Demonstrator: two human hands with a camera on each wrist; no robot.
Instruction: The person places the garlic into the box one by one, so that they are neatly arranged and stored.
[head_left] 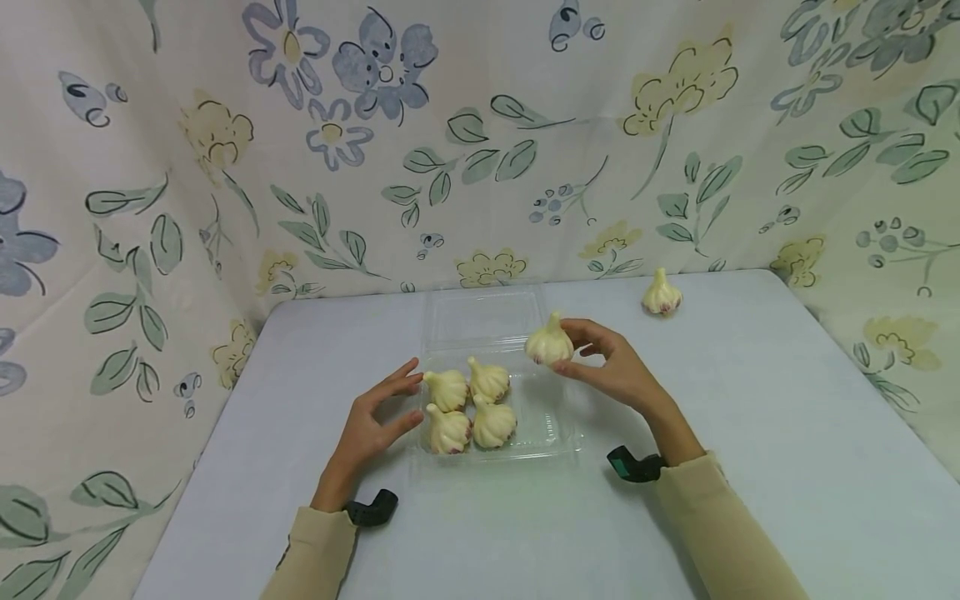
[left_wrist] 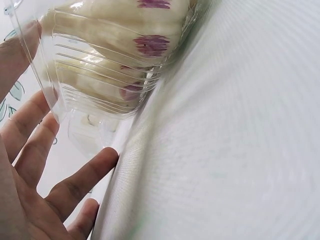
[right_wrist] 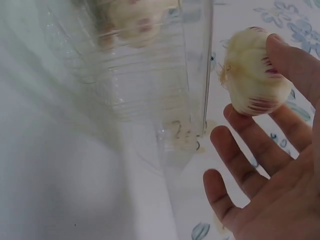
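Several garlic bulbs [head_left: 447, 431] sit grouped in the left half of a clear plastic container [head_left: 551, 437]. Above its back right part, my right hand [head_left: 617, 372] pinches another garlic bulb [head_left: 550, 342], stem upward, between thumb and fingers. The right wrist view shows that bulb [right_wrist: 255, 75] with purple streaks and a root tuft, its remaining fingers [right_wrist: 235, 155] spread below. At the container's left side, my left hand [head_left: 372, 421] has its fingers loosely extended at the rim. In the left wrist view the fingers [left_wrist: 82, 185] are spread beside the ribbed wall [left_wrist: 100, 80].
The container's hinged lid [head_left: 483, 318] lies open toward the back. A single garlic bulb [head_left: 662, 293] stands near the table's back right edge. Behind the white table [head_left: 787, 433] hangs a floral curtain [head_left: 480, 167]. Both wrists wear black camera mounts [head_left: 372, 507].
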